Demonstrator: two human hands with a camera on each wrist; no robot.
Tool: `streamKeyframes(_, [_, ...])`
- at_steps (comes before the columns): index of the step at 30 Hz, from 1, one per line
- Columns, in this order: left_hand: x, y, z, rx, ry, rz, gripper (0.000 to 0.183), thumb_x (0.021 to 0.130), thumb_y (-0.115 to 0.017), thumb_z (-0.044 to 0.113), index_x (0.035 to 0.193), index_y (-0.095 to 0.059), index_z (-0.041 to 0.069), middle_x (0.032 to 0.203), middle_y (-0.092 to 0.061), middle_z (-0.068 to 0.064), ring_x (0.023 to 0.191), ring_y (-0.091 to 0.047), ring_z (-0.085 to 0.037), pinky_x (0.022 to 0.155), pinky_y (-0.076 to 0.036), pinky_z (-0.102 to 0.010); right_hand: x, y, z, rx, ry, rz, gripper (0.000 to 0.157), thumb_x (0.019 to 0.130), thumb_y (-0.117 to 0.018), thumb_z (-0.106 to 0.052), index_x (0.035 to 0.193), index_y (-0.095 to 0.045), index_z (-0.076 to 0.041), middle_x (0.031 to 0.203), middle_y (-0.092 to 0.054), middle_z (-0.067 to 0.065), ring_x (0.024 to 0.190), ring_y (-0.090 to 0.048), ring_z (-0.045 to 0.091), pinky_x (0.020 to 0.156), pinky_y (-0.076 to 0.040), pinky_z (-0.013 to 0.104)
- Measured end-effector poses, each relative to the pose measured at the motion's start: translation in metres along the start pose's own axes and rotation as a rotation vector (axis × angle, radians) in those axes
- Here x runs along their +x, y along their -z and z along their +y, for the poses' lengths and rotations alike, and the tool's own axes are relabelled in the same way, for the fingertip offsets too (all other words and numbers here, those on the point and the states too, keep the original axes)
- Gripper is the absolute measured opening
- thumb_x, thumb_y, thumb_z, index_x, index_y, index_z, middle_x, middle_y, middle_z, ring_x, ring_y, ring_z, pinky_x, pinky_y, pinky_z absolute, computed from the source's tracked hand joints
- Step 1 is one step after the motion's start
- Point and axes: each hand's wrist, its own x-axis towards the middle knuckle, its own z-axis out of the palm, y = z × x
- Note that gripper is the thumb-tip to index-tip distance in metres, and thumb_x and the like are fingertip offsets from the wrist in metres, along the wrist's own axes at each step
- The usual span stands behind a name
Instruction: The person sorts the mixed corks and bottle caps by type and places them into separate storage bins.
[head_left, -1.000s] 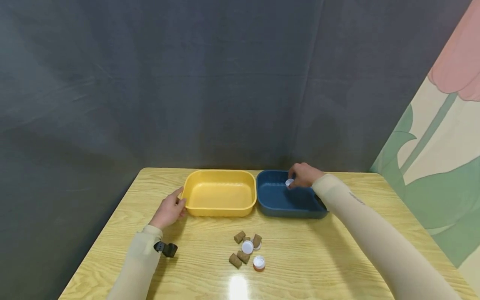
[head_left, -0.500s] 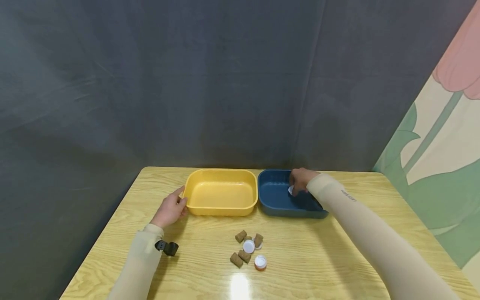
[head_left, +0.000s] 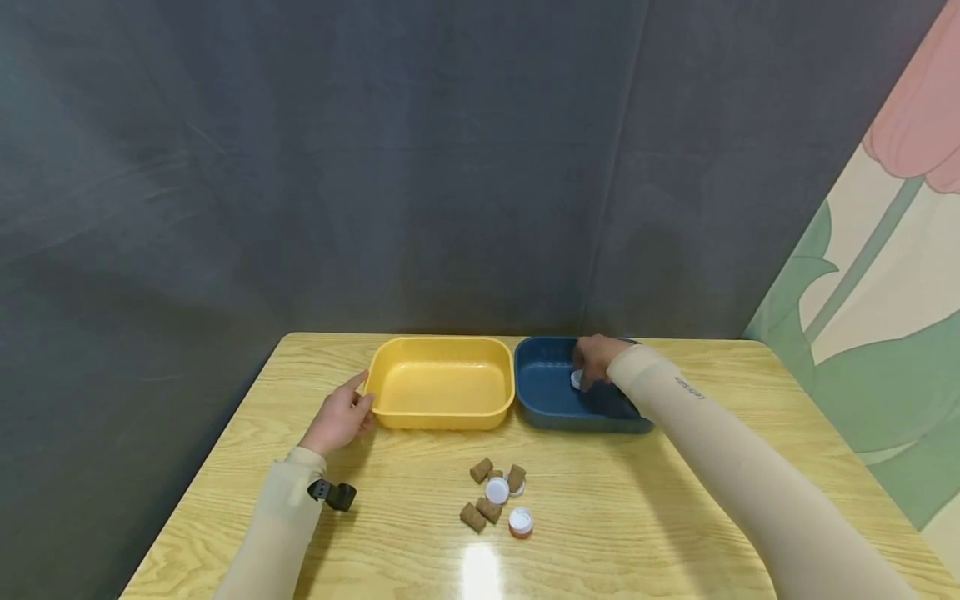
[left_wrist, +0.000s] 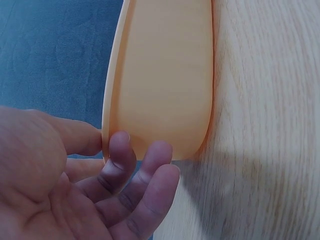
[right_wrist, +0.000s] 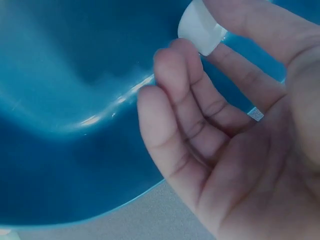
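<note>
In the head view my right hand (head_left: 596, 358) reaches down into the blue tray (head_left: 555, 422). Its thumb and index finger pinch a white bottle cap (head_left: 576, 379); the right wrist view shows the white cap (right_wrist: 201, 27) between them, the other fingers loosely bent. My left hand (head_left: 339, 417) touches the left end of the yellow tray (head_left: 442, 422) with thumb and index finger. From the left wrist, its remaining fingers (left_wrist: 155, 190) hang loosely bent beside the tray's end wall (left_wrist: 160, 142), not wrapped round it.
Nearer the front lie several brown corks (head_left: 472, 517) and a white cap (head_left: 497, 490), with another white piece partly under a cork. An orange-and-white cap (head_left: 521, 522) sits beside them. A dark curtain (head_left: 450, 167) hangs behind the wooden table (head_left: 600, 517).
My right hand has lowered further into the blue tray with the white bottle cap. The left hand stays at the yellow tray's end.
</note>
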Motion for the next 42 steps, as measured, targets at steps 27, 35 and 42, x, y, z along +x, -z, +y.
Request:
streamKeyframes(27, [-0.004, -0.003, 0.005, -0.001, 0.025, -0.009, 0.056, 0.108, -0.043, 0.012, 0.157, -0.022, -0.003, 0.087, -0.061, -0.019, 0.073, -0.063, -0.027, 0.064, -0.056, -0.039, -0.058, 0.001, -0.007, 0.217, 0.278, 0.235, 0.036, 0.088, -0.078, -0.023, 0.119, -0.071, -0.005, 0.088, -0.069, 0.001, 0.074, -0.062, 0.014, 0.071, -0.053, 0.034])
streamKeyframes(35, [-0.005, -0.001, 0.004, -0.002, 0.026, -0.004, 0.056, 0.108, -0.043, 0.012, 0.157, -0.022, -0.004, 0.085, -0.061, -0.018, 0.071, -0.062, -0.026, 0.062, -0.054, -0.037, -0.090, -0.031, -0.036, 0.279, 0.472, 0.341, 0.025, 0.090, -0.077, -0.021, 0.111, -0.073, -0.008, 0.077, -0.062, -0.009, 0.065, -0.055, 0.008, 0.062, -0.049, 0.026])
streamKeyframes(42, [-0.004, -0.002, 0.003, -0.004, 0.014, -0.001, 0.056, 0.108, -0.043, 0.011, 0.157, -0.022, -0.004, 0.084, -0.060, -0.017, 0.070, -0.063, -0.025, 0.062, -0.055, -0.038, -0.100, -0.061, -0.058, 0.351, 0.597, 0.313, 0.016, 0.087, -0.079, -0.016, 0.102, -0.073, -0.015, 0.073, -0.060, -0.012, 0.065, -0.053, 0.003, 0.064, -0.050, 0.023])
